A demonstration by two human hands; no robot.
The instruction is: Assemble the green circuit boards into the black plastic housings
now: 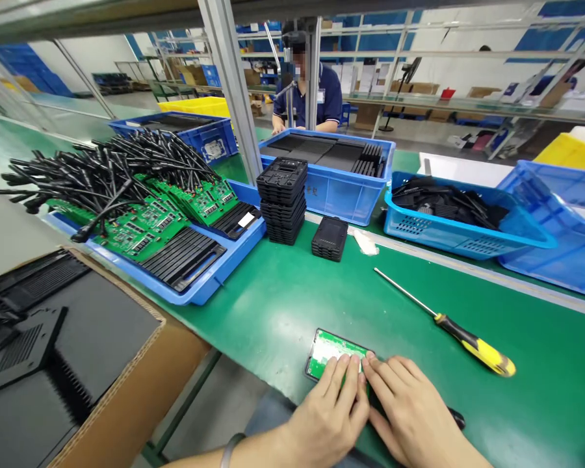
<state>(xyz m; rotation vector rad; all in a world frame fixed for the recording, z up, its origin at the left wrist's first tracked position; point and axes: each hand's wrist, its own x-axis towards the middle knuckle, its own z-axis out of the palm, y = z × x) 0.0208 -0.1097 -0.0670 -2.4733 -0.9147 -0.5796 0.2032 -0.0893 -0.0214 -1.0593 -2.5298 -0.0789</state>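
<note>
A green circuit board (pixel 324 348) sits in a black frame on the green bench near its front edge. My left hand (pixel 334 403) lies over the board with its fingers stretched out across it. Beside it, my right hand (pixel 407 406) has its fingertips at the board's right edge; its fingers are extended, and its palm side is hidden. A black cable end (pixel 457 418) shows past my right hand. To the right lies a screwdriver (pixel 475 344) with a yellow and black handle.
Black housings stand in a tall stack (pixel 281 201) and a short stack (pixel 329 238). A blue tray (pixel 199 292) holds boards with cables. Blue bins (pixel 341 195) and a turquoise basket (pixel 448 240) line the back. A cardboard box (pixel 175 351) is at left; a person sits opposite.
</note>
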